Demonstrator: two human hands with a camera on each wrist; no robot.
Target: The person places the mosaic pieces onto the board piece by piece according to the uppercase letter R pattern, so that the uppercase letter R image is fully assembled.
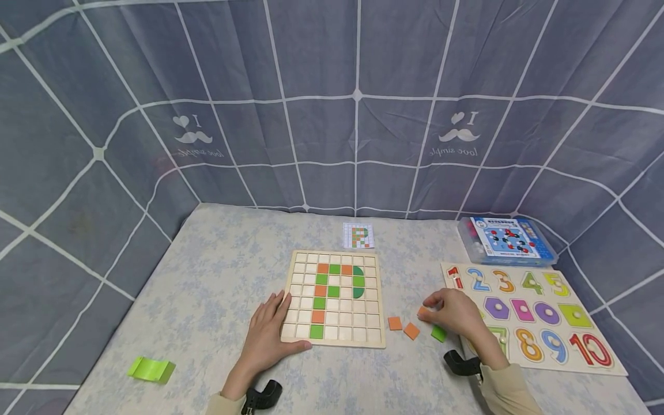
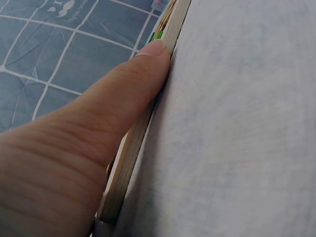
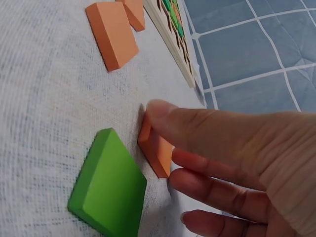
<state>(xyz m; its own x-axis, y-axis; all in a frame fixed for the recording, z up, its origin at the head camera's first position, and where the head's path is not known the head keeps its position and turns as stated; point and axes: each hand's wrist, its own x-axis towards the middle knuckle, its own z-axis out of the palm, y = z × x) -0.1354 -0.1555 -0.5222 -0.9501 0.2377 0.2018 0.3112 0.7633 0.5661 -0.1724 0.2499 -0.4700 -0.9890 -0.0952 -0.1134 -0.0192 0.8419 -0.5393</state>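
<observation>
A square wooden grid board (image 1: 347,345) holds green and orange square tiles plus two green quarter-round pieces. My left hand (image 1: 267,331) rests at its near left corner, fingers along the left side and thumb (image 2: 133,79) on the near edge. To the right of the board, my right hand (image 1: 459,313) pinches an orange square tile (image 3: 158,150) between thumb and fingers, at the tabletop. Close to that hand lies a green square tile (image 1: 438,333). Two more orange tiles, one nearer the board (image 1: 395,323) and one beside it (image 1: 412,331), lie flat on the cloth.
Behind the board lies a small pattern card (image 1: 358,244). A wooden number puzzle (image 1: 604,351) is at the right, partly under my right hand and wrist. Beyond it stands a clear plastic box (image 1: 510,241) with a blue label. A light-green curved block (image 1: 151,369) sits front left.
</observation>
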